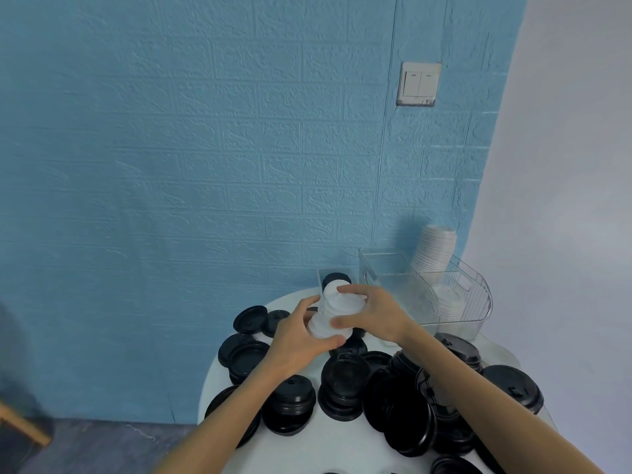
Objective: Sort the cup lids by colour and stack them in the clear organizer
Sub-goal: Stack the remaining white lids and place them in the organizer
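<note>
Filling most of the frame is a blue brick-textured wall (205, 148), carrying a white switch plate (419, 84) at upper right. Sitting at the lower right is a round white tabletop (328, 446), its left edge curving near the wall. Crowding it are loose black lids (345, 381), some overlapping. Standing at centre right is the clear organizer (475, 302), already holding white lids, a taller white stack (434, 251) leaning behind it. Both hands are gripping a leaning stack of white lids (337, 311) at centre: left hand (301, 340) curling around its lower part, right hand (372, 314) wrapping the upper.
</note>
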The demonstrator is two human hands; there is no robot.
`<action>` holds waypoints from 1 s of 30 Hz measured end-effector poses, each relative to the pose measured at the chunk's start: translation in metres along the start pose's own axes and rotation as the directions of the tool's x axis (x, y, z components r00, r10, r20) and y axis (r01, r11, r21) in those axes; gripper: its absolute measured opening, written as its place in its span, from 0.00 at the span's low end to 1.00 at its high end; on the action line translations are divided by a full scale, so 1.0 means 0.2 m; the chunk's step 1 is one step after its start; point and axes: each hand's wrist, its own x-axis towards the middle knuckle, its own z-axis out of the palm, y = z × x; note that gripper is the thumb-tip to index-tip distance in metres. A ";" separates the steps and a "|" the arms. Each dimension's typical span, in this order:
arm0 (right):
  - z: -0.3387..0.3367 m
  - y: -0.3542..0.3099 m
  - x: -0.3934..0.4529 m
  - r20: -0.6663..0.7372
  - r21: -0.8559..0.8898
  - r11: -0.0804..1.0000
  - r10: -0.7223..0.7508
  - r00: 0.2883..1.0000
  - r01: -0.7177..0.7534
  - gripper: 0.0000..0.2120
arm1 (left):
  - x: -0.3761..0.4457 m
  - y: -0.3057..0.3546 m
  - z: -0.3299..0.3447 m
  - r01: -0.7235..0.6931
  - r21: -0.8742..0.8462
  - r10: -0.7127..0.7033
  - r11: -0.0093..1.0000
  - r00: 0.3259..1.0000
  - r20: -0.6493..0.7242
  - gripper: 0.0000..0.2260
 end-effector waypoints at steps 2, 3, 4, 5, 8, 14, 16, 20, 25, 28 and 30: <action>-0.03 0.02 0.00 -0.041 -0.001 1.000 0.027 0.999 -0.027 0.36 | 0.00 -0.02 -0.02 0.012 -0.005 -0.012 1.000 0.999 -0.034 0.43; -0.04 0.03 0.01 -0.060 0.000 0.999 0.036 0.998 -0.036 0.36 | 0.00 -0.02 -0.03 0.020 -0.003 -0.020 1.000 0.999 -0.045 0.44; -0.04 0.03 0.01 -0.069 -0.002 0.999 0.043 0.997 -0.043 0.37 | 0.00 -0.03 -0.04 0.025 0.002 -0.025 1.000 0.998 -0.053 0.45; -0.05 0.04 0.01 -0.069 -0.004 0.999 0.047 0.997 -0.048 0.37 | 0.00 -0.03 -0.05 0.028 0.006 -0.027 1.000 0.998 -0.059 0.45; -0.06 0.04 0.02 -0.067 -0.023 0.999 0.043 0.997 -0.045 0.36 | -0.01 -0.03 -0.07 0.021 0.005 -0.021 1.000 0.997 -0.073 0.43; -0.11 -0.01 0.01 0.033 -0.222 0.975 -0.024 0.999 0.031 0.40 | 0.00 -0.01 -0.07 0.008 0.032 -0.006 0.999 0.997 -0.073 0.42; -0.11 -0.02 0.01 0.069 -0.267 0.962 -0.050 0.996 0.067 0.42 | 0.00 -0.01 -0.07 0.008 0.061 -0.004 0.998 0.998 -0.060 0.42; -0.11 -0.03 0.00 0.051 -0.224 0.970 -0.089 0.995 0.098 0.44 | -0.01 -0.01 -0.06 0.012 0.083 -0.009 0.996 0.999 -0.046 0.42; -0.10 0.00 0.00 -0.017 -0.039 0.996 -0.087 0.996 0.086 0.43 | -0.01 -0.02 -0.07 0.028 0.076 -0.024 0.997 0.999 -0.047 0.43; -0.06 0.00 -0.01 -0.047 0.039 0.995 -0.088 0.995 0.089 0.43 | -0.02 0.00 -0.07 0.020 0.065 -0.018 0.998 0.999 -0.034 0.42; -0.02 -0.01 -0.03 -0.079 0.090 0.990 -0.106 0.991 0.113 0.42 | -0.02 0.01 -0.06 0.019 0.053 -0.018 0.998 1.000 -0.021 0.42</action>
